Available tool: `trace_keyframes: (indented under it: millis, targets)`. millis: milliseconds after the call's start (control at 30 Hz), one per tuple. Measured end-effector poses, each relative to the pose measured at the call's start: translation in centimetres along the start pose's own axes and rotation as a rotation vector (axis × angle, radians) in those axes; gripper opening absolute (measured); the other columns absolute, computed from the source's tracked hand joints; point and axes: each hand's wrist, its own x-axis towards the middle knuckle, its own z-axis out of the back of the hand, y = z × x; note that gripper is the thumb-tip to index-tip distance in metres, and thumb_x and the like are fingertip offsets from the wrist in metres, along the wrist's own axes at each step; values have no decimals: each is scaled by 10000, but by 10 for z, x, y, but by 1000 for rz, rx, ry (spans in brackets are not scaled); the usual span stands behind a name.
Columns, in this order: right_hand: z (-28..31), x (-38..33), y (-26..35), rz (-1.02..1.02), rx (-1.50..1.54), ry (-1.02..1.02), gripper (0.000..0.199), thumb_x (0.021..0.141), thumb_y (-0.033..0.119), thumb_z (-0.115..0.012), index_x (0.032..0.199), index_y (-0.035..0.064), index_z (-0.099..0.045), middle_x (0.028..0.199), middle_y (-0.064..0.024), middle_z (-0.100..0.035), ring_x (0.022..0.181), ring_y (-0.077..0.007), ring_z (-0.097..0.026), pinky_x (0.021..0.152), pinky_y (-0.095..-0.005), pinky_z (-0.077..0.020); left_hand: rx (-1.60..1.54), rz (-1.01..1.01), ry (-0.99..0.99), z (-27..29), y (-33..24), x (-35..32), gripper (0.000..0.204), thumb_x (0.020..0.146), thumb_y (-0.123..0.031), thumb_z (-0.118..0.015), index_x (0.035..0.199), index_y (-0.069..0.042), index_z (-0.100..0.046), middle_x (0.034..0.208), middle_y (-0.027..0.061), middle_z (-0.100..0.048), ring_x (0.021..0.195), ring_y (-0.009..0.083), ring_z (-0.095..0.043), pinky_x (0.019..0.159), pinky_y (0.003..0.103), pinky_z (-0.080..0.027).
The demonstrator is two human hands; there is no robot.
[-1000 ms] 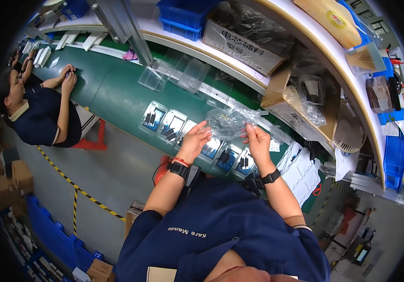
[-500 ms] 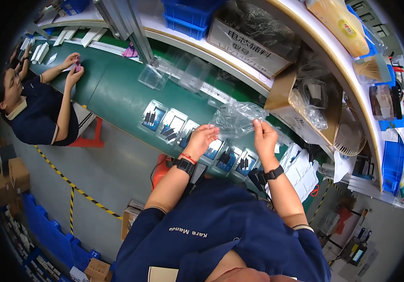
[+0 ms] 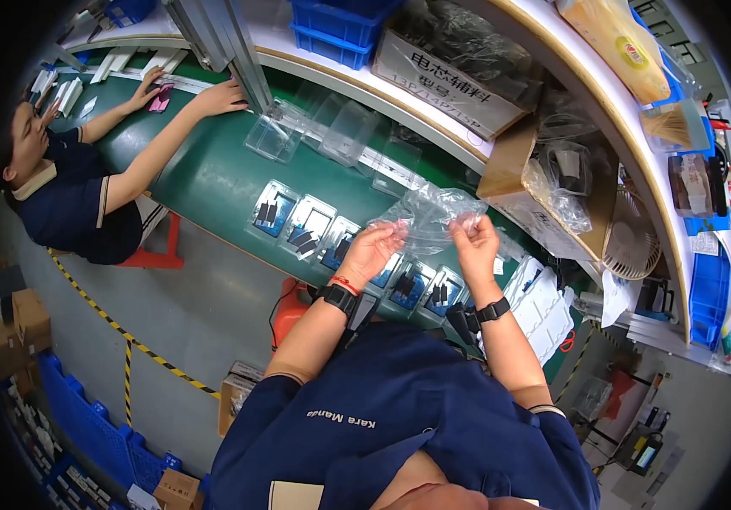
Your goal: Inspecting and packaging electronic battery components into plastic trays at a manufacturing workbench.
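A crumpled clear plastic bag (image 3: 427,219) is held up over the green bench, stretched between my two hands. My left hand (image 3: 374,248) pinches its left side with closed fingers. On its right side, my right hand (image 3: 473,236) grips the plastic between thumb and fingers. Below and around my hands lies a row of several clear trays, among them one tray (image 3: 270,211) at the row's left end, each with blue and black pieces inside. Part of the row is hidden behind my left hand and wrist.
Clear plastic boxes (image 3: 274,138) stand along the bench's back edge. A cardboard box (image 3: 525,200) with plastic packaging is at the right, near stacked white trays (image 3: 537,310). Blue bins (image 3: 331,42) sit on the shelf above. A co-worker (image 3: 68,183) works at the left.
My right hand has come slightly left and inward on the bag, its fingers now more curled. The co-worker has stretched an arm across the bench toward the metal post.
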Motion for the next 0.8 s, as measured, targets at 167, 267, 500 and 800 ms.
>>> trace_keyframes:
  millis: [167,267,500,800]
  targets:
    - [-1,-6,26,-181,150,138,596,754,-48,-683,1252,56,-371,1207,-108,-466,919,-132,-574,759,-239,-495,7,7,42,-11,-5,-4,370,764,126,-526,1089,-32,-606,1092,133,-626,801,155,-592,741,265,-497]
    - [-3,-6,26,-86,-39,231,716,737,-22,-711,1344,56,-341,1290,-134,-428,1023,-183,-568,857,-278,-483,171,-59,1,-15,-3,-3,482,743,140,-535,1201,-11,-557,1100,112,-621,772,138,-584,720,256,-481]
    - [5,-1,-7,41,-331,193,180,819,53,-660,988,-6,-647,1033,-76,-615,908,-151,-578,812,-288,-469,502,-6,47,10,7,6,419,776,78,-576,1190,22,-569,1183,94,-582,845,151,-608,729,259,-467]
    - [83,-39,-19,-400,187,-317,123,903,50,-556,1000,-26,-556,948,-100,-612,817,-204,-630,728,-347,-549,810,-217,-239,17,-60,-36,290,855,-31,-595,1140,19,-588,1073,78,-627,864,133,-612,707,235,-489]
